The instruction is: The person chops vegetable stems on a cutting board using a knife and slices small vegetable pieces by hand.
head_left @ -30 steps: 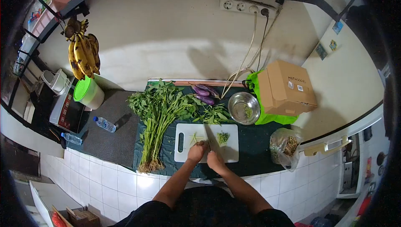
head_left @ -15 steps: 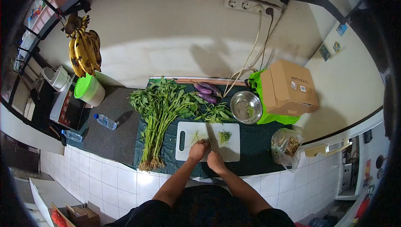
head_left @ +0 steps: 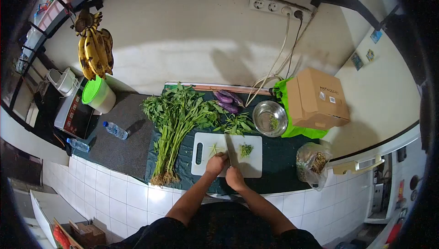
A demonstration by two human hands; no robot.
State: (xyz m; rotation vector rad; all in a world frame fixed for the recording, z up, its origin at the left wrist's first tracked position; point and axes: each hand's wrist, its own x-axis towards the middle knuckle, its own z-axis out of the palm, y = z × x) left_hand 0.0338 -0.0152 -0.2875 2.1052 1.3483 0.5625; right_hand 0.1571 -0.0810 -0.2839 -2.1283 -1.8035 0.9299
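A white cutting board (head_left: 208,166) lies on the dark green cloth. My right hand (head_left: 235,178) is closed round the handle of a knife (head_left: 229,147), whose blade points away from me over the board. Just left of the blade, my left hand (head_left: 216,163) is closed on green stems (head_left: 213,148), whose ends stick out past its fingers. Chopped green pieces (head_left: 246,150) form a small pile right of the knife. Leafy cut greens (head_left: 237,124) lie behind the board. A metal bowl (head_left: 270,119) holds some green pieces.
Left of the board lies a large leafy bunch (head_left: 176,121). Purple eggplants (head_left: 225,100) lie at the back. A cardboard box (head_left: 317,98) stands on a green bag, with a plastic bag (head_left: 313,165) nearer me. Bananas (head_left: 95,53) hang above a water bottle (head_left: 115,130).
The camera view has shifted slightly. Both hands stay nearly in place on the board, with the knife still between the stems and the chopped pile.
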